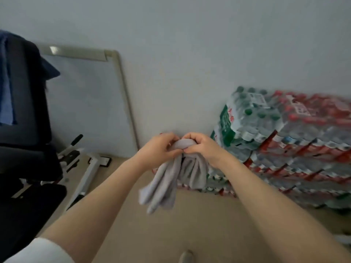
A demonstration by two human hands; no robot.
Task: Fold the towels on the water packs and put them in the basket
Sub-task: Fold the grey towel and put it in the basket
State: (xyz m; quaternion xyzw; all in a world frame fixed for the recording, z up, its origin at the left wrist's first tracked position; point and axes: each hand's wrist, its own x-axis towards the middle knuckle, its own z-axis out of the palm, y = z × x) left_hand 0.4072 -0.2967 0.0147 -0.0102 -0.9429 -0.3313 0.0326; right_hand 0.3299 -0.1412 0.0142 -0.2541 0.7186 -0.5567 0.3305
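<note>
Beside the stacked water packs (281, 141), both hands are holding one grey towel (171, 179) up in the air. The left hand (161, 149) and right hand (201, 147) are each pinching its top edge, grips closed on the cloth, while the rest is hanging bunched and unfolded. Folding is seemingly only beginning. No basket is showing, so placing it is yet to come.
</note>
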